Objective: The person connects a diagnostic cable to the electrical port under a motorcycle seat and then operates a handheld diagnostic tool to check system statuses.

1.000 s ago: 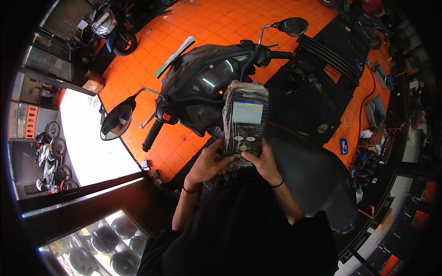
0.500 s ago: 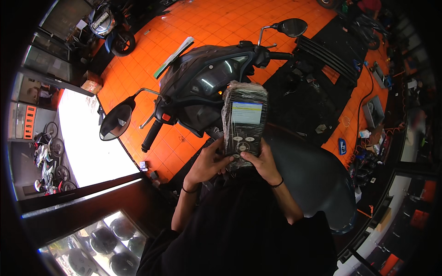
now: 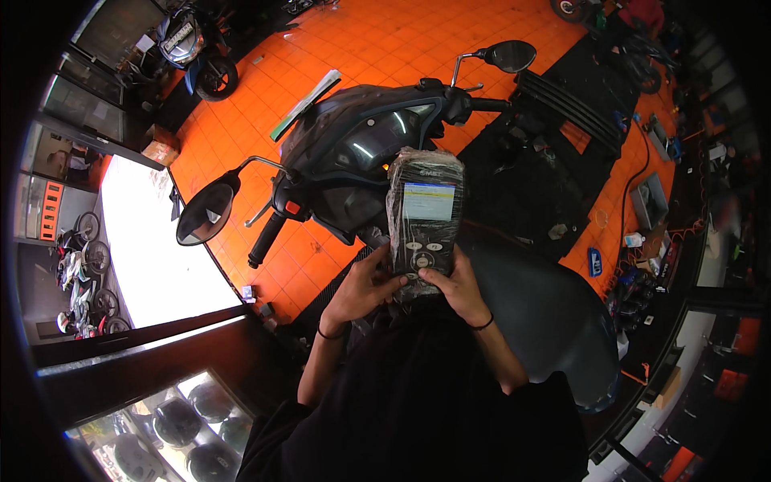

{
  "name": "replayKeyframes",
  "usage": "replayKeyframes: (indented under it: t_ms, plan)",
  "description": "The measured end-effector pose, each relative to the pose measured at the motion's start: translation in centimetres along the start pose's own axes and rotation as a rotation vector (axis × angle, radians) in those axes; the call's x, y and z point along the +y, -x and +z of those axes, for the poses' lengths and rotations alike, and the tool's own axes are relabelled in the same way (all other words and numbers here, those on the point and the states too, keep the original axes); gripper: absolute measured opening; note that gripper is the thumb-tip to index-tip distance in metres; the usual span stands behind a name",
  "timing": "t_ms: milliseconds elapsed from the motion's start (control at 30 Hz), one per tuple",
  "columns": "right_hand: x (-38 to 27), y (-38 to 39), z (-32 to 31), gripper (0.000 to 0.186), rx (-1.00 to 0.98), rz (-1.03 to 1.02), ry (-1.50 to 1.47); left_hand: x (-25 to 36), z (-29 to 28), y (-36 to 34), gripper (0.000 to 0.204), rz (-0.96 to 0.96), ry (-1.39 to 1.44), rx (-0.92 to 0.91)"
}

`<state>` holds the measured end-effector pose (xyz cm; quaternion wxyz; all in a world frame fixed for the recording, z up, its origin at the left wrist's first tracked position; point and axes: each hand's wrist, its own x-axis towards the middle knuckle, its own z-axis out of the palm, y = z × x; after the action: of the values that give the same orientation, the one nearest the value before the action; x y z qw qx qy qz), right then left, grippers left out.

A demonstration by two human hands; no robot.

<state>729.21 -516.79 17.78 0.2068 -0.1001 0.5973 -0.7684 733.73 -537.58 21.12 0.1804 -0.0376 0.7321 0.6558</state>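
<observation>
A dark diagnostic scanner (image 3: 423,229) wrapped in wrinkled clear plastic is held upright before me, its screen lit and round buttons below. My left hand (image 3: 363,287) grips its lower left edge, thumb lying near the bottom buttons. On the lower right, my right hand (image 3: 456,287) closes round the casing with its thumb on the keypad. Both hands' other fingers are partly hidden behind the scanner. Just beyond stands a dark scooter (image 3: 361,145) with its handlebar and mirrors; its black seat (image 3: 538,309) extends to my right.
Orange tiles (image 3: 393,40) cover the floor around the scooter. A black mat (image 3: 514,173) lies to the right, with a grey tray (image 3: 650,201) and tools beyond. Another scooter (image 3: 197,56) stands far left. Helmets (image 3: 177,422) sit in a case at lower left.
The view has shifted very slightly, with the scanner appearing a little lower. Both hands keep their hold, and the right thumb stays on the lower keypad.
</observation>
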Motion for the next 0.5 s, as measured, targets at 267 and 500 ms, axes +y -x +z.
replayKeyframes:
  t_ms: [267,500]
  plan:
    - [-0.04,0.04,0.2,0.051,-0.007,0.008,-0.04,0.51,0.17,0.15,0.064,-0.002,0.051,0.009]
    - [-0.31,-0.04,0.34,0.052,-0.013,0.0,-0.047,-0.17,0.24,0.17,0.065,0.05,0.043,0.033]
